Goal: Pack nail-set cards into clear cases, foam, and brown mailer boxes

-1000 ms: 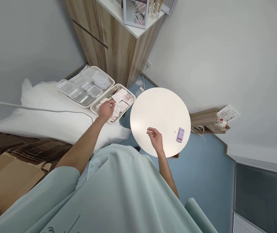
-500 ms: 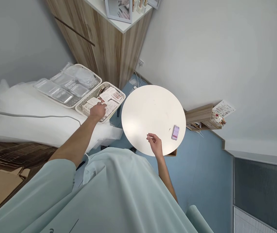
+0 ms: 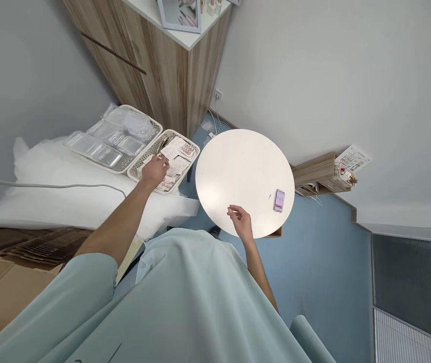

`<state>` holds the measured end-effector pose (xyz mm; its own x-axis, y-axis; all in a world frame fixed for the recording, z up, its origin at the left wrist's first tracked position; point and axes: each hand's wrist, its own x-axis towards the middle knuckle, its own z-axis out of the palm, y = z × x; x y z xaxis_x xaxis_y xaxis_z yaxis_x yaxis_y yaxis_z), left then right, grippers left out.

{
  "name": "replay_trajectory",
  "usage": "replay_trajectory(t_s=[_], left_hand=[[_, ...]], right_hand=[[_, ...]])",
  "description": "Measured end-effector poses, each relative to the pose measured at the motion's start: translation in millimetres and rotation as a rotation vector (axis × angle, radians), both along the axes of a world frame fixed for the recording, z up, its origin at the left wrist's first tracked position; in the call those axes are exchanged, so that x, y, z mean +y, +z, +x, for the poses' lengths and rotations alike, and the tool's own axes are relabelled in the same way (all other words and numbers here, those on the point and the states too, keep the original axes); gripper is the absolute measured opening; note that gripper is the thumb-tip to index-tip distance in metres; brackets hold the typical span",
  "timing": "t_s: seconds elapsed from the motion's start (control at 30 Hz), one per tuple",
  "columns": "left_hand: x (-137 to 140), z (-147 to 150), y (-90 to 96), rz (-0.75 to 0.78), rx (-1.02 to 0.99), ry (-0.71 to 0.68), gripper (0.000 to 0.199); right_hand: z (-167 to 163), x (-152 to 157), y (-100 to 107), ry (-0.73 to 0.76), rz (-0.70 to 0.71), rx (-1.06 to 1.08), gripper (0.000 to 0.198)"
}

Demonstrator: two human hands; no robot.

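My left hand (image 3: 155, 169) reaches into a white plastic basket (image 3: 133, 171) of printed paper cards (image 3: 178, 165). Its fingers are curled together over the cards, and whatever they grip is hidden. Above the round white table (image 3: 245, 166), near its front edge, my right hand (image 3: 241, 222) is held with thumb and forefinger pinched. Anything between those fingertips is too small to name. A small purple item (image 3: 279, 200), blurred out, lies on the table to the right of this hand.
Beside the card basket, a second basket (image 3: 159, 132) holds clear plastic cases (image 3: 104, 135). White foam sheeting (image 3: 49, 166) and flattened cardboard (image 3: 14, 287) lie to the left. A wooden cabinet (image 3: 162, 70) stands behind, and a small wooden shelf (image 3: 317, 174) is at the right wall.
My left hand has drawn its fingers in and lifted slightly among the cards, showing more of them at the near end. My right hand stays pinched. The view has shifted a little.
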<state>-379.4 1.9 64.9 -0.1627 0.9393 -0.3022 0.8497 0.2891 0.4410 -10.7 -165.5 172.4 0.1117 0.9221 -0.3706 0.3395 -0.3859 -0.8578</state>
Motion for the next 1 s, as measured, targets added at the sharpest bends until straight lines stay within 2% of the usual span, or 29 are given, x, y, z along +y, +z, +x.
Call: replay_trajectory(t_s=[0.17,0.3,0.43,0.6,0.77,1.0], left_hand=[[7.3,2.6,30.1,0.187,-0.180,0.136,0.033],[4.4,35.0,59.2,0.226,-0.487,0.202,0.032],[-19.2,84.7,86.5,0.170,-0.860,0.111,0.045],[-51.6,139.4,115.3,0.081,-0.984,0.001,0.049],[-63.6,174.7,123.1,0.081,-1.045,0.027,0.047],[-72.6,204.3,126.1,-0.039,-1.149,0.088,0.050]], right_hand=[[-16.2,1.8,-4.2,-0.001,0.007,0.032,0.042],[-24.1,10.9,-3.2,0.001,0.022,0.061,0.040],[-23.0,23.4,2.4,-0.028,0.049,0.115,0.043],[-10.2,30.4,16.1,-0.105,0.066,0.209,0.046],[7.3,25.3,22.6,-0.168,0.076,0.262,0.048],[36.1,15.4,21.2,-0.192,0.047,0.367,0.047]])
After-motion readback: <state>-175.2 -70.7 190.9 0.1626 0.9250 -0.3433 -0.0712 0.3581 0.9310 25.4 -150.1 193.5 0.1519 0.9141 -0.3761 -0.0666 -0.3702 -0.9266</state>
